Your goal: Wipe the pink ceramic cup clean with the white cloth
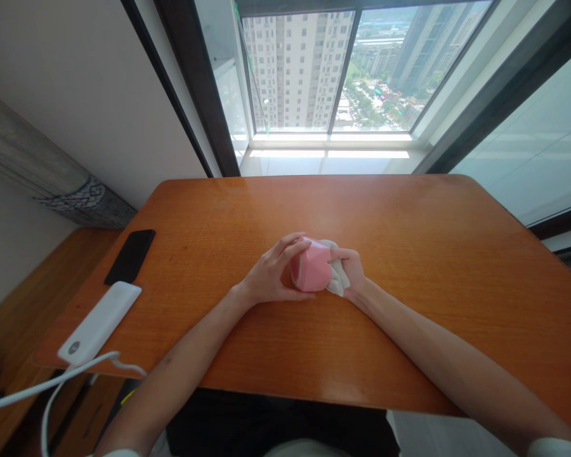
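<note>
At the near left corner of the table (219,216), a white cable (19,395) passes over the edge; route both forearms clear of it, since a snag could jerk the work. A white power bank (99,322) lies along the table's left side, with a black phone (130,256) just beyond it; both sit well apart from the work and need no handling. Near the middle of the table, the left hand (272,271) grips the pink object (315,268), fingers curled over its far side and thumb along its near side. Whether the object rests on the table or is held just above it cannot be told. Apply even, light pressure here, as the walls may flex if squeezed. To the right of the object, still near the table's middle, a pale cloth (337,279) is bunched against it, held by the right hand (354,266) with the fingers closed on the fabric; the fingertips beneath are hidden. The step in hand appears to be working the cloth against the object: steady with the left hand, press flat with the right, and fold loose fabric inward so that it does not slip between thumb and surface.
</note>
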A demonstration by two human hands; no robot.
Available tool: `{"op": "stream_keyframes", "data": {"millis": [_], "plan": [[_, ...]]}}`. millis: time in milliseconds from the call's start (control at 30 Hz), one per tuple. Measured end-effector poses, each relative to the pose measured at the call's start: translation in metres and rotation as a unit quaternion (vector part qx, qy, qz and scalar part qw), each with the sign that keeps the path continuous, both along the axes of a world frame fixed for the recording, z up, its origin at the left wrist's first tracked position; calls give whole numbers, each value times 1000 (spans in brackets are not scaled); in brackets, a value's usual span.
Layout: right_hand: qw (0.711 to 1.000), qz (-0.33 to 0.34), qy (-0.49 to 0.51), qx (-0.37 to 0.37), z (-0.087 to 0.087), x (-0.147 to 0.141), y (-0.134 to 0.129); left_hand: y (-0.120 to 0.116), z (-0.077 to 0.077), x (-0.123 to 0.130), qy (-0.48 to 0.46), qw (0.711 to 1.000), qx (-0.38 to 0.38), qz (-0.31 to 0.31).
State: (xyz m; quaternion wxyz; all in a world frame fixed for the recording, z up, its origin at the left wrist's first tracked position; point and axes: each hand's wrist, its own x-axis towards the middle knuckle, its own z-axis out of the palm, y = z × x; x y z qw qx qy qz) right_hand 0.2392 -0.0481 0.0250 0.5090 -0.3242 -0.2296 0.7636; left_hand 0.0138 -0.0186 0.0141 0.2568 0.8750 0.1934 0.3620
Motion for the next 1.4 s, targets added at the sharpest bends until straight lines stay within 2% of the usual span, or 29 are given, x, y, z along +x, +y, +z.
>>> {"op": "stream_keyframes", "data": {"millis": [133, 200, 333, 400, 500, 667, 733, 833, 933, 1033, 1133, 1233, 1400], "plan": [[1000, 9, 0, 5, 1, -3, -2, -7, 7, 5, -16, 997, -60, 52], [1000, 18, -6, 19, 2, -5, -4, -11, 11, 7, -13, 989, -125, 76], [998, 56, -14, 26, 5, -6, -8, -14, 17, 8, -10, 964, -252, 78], [997, 71, -19, 22, 6, -6, -10, -13, 19, 8, -4, 958, -276, 77], [997, 75, -23, 28, 7, -7, -10, -13, 20, 6, 22, 959, -269, 83], [999, 26, -9, 38, 5, -6, -6, -11, 13, 3, 26, 974, -215, 72], [999, 12, -4, 29, 3, -3, -4, -8, 6, 2, 13, 989, -139, 53], [1000, 13, 3, 15, -1, 1, -1, -3, -2, 1, 16, 999, 23, 21], [999, 38, 10, -1, -3, 4, 0, 0, -7, 0, 26, 990, 141, 5], [997, 74, 21, -20, -3, 5, -1, 4, -9, -2, 45, 976, 212, -2], [994, 96, 28, -42, -2, 4, -2, 6, -9, -4, 60, 967, 248, -6], [994, 95, 29, -54, 2, 3, -4, 8, -11, -5, 62, 966, 250, 2], [996, 90, 5, -14, 7, 1, -7, 10, -9, -5, 28, 965, 259, 16]]}}
